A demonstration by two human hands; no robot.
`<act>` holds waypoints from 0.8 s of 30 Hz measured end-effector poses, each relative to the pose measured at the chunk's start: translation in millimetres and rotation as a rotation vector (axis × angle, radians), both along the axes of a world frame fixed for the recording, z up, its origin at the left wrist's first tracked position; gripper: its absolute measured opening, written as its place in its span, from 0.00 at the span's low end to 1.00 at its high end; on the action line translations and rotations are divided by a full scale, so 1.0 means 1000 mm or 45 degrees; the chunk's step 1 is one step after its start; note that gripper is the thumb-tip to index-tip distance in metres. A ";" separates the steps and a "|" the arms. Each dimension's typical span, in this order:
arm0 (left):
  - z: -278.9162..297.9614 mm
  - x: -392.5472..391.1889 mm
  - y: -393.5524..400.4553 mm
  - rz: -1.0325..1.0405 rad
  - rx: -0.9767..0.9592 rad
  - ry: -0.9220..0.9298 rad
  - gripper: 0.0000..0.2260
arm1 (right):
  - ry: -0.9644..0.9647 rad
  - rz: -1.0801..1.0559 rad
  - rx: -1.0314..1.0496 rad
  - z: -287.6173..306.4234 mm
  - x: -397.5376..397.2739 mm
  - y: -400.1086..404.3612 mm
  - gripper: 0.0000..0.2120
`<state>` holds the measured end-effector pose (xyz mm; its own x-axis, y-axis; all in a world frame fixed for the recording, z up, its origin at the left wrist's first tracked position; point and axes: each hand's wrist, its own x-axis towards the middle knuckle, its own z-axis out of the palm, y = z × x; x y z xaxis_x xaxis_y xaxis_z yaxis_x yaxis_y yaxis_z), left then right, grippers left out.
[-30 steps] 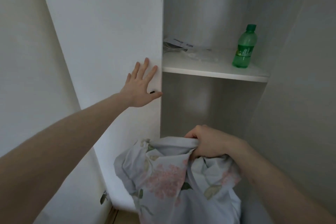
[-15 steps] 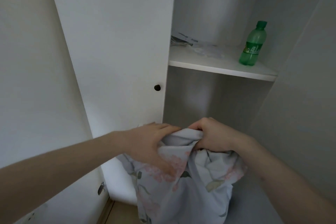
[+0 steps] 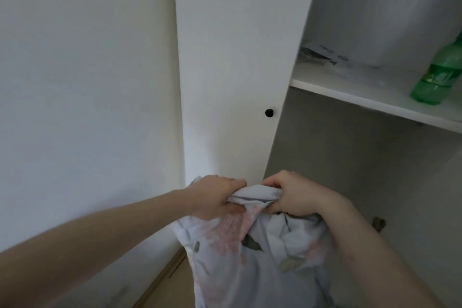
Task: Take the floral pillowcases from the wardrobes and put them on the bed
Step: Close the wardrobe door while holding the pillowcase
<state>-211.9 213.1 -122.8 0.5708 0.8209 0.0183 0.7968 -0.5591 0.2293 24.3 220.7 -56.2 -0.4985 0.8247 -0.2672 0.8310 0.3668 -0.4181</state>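
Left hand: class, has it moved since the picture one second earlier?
Yes. The left hand has dropped from beside the door knob to well below it, now gripping the floral pillowcase.

Two bare forearms show, one from the lower left, one from the lower right. Neither carries a sleeve, watch or bracelet. The left hand [image 3: 217, 196] and right hand [image 3: 293, 194] wear no gloves or rings.

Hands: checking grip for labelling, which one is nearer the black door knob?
The left hand, gripping the floral pillowcase below the knob; the right hand is farther right.
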 end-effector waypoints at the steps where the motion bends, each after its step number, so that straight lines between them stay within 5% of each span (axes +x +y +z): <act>1: -0.001 -0.002 -0.009 0.054 0.009 0.022 0.12 | -0.008 0.018 -0.020 -0.004 -0.005 -0.001 0.18; 9: 0.003 -0.010 -0.148 0.634 0.054 0.170 0.08 | 0.080 0.165 -0.057 -0.031 -0.045 -0.063 0.33; 18: 0.060 0.040 -0.297 1.060 0.163 0.363 0.11 | 0.423 0.573 0.281 -0.024 0.015 -0.179 0.44; 24: 0.104 0.078 -0.355 1.165 0.189 0.452 0.11 | 0.609 0.847 0.681 0.005 0.079 -0.225 0.36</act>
